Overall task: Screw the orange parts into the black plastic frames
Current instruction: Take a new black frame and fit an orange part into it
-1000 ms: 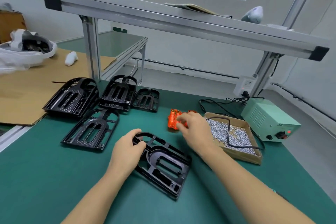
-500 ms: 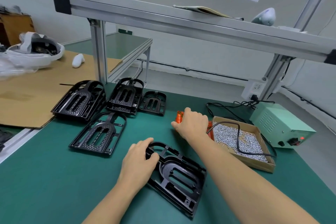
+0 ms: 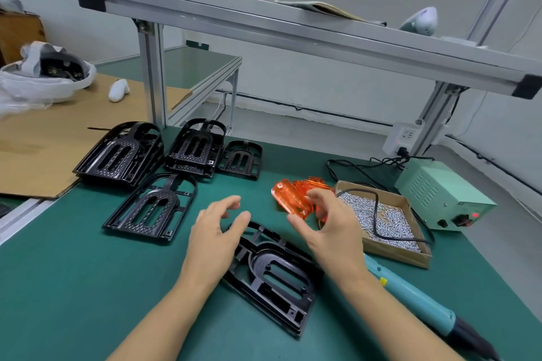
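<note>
- A person stands at a green bench (image 3: pixel 73 287); one black frame (image 3: pixel 275 278) lies flat just in front of them, between their two forearms
- The right hand (image 3: pixel 328 226) pinches an orange part (image 3: pixel 290 199) between thumb and fingertips, raised just above the frame's far end; more orange parts (image 3: pixel 315 183) lie heaped behind it
- The left hand (image 3: pixel 217 231) hovers over the frame's near-left corner, fingers spread and loosely curved, holding nothing; whether it touches the frame I cannot tell
- A box of screws (image 3: pixel 384 221) sits to the right, a cable draped across it; a screwdriver (image 3: pixel 419 302) lies by the right forearm; spare frames (image 3: pixel 152 205) lie at the left
- Risks, as I judge them: the pinch is light, so the part may slip or seat askew; the frame, unheld, may slide when the part is pressed in; the right elbow could nudge the screwdriver
</note>
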{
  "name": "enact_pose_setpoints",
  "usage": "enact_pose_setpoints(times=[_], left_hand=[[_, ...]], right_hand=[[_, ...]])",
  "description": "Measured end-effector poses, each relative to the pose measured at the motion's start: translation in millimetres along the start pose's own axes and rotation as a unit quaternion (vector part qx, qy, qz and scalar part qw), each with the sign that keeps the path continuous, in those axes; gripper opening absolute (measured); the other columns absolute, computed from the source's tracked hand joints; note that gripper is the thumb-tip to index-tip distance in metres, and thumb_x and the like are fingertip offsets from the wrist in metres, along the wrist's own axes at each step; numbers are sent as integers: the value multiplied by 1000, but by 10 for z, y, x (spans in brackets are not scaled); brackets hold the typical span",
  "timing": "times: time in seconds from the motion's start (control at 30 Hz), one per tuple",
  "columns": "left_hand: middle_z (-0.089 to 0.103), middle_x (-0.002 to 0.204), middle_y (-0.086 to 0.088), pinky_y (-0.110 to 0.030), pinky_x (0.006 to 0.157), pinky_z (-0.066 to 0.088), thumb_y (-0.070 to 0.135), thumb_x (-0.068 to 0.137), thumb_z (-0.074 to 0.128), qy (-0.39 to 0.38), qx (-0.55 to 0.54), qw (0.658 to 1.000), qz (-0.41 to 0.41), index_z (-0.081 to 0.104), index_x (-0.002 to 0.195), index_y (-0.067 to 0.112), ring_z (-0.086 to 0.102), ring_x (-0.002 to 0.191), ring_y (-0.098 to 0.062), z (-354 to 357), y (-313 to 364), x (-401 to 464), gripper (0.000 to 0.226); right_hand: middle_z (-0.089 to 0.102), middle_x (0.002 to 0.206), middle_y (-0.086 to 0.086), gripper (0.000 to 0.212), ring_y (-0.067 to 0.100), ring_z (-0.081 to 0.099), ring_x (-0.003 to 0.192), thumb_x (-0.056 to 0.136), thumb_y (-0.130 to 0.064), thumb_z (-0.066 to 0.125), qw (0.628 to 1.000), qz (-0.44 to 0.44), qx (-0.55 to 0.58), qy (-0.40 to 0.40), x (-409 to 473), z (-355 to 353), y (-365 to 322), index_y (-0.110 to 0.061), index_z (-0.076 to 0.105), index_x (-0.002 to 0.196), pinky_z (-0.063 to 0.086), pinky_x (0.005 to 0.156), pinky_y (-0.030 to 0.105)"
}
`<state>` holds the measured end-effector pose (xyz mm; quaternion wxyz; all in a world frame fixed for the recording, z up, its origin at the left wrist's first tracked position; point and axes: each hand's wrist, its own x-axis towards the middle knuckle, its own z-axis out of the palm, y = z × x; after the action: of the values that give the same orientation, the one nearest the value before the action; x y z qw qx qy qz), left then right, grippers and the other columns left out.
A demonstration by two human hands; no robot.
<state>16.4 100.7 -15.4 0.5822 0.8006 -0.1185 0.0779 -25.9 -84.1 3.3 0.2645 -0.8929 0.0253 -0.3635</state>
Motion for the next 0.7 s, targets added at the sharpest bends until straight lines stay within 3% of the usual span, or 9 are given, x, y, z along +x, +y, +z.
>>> enact_pose_setpoints(times=[0.13, 0.23, 0.33, 0.5, 0.6, 0.7], left_hand=[[68, 102, 13, 0, 79, 35, 23, 90, 61, -26, -89, 995, 19, 63, 110, 33, 56, 98, 5, 96, 162, -33, 23], [72, 99, 7, -6, 81, 43, 17, 91, 61, -52, -186, 981, -5, 68, 107, 28, 63, 95, 1, 149, 257, -81, 21], [74, 91, 9, -10, 75, 46, 7, 91, 60, -76, -217, 973, -6, 73, 94, 27, 65, 86, 0, 170, 296, -123, 23], [73, 89, 12, -22, 89, 44, 9, 89, 60, -69, -99, 993, -6, 72, 88, 31, 64, 95, -2, 66, 206, -98, 25], [66, 105, 18, -16, 89, 37, 9, 91, 56, -99, 26, 995, 5, 70, 93, 37, 55, 108, 0, -9, 108, -82, 31], [64, 112, 16, -9, 85, 34, 3, 90, 54, -129, 65, 990, 1, 71, 97, 33, 54, 109, 0, -26, 45, -87, 35]], right_hand=[[60, 86, -12, 43, 7, 48, 74, 68, -32, 85, 999, -44, -12, 8, -226, -189, -85, -16, 67, 104, 42, 75, 30], [54, 87, -18, 45, -1, 42, 78, 67, -36, 79, 996, -83, -16, 21, -310, -268, -146, -12, 69, 105, 38, 75, 28], [66, 91, -12, 46, 2, 48, 81, 68, -38, 78, 995, -95, -16, -6, -375, -313, -184, -12, 70, 106, 39, 78, 29], [66, 92, -21, 35, 2, 54, 84, 72, -41, 78, 993, -12, 37, -115, -458, -407, -95, -24, 74, 102, 43, 83, 33], [68, 91, -21, 30, 4, 54, 83, 74, -45, 76, 984, -14, 34, -174, -551, -422, -35, -25, 76, 96, 43, 81, 32], [69, 100, -18, 38, 9, 54, 87, 75, -55, 73, 978, -22, -2, -206, -607, -413, -9, -25, 74, 99, 42, 86, 34]])
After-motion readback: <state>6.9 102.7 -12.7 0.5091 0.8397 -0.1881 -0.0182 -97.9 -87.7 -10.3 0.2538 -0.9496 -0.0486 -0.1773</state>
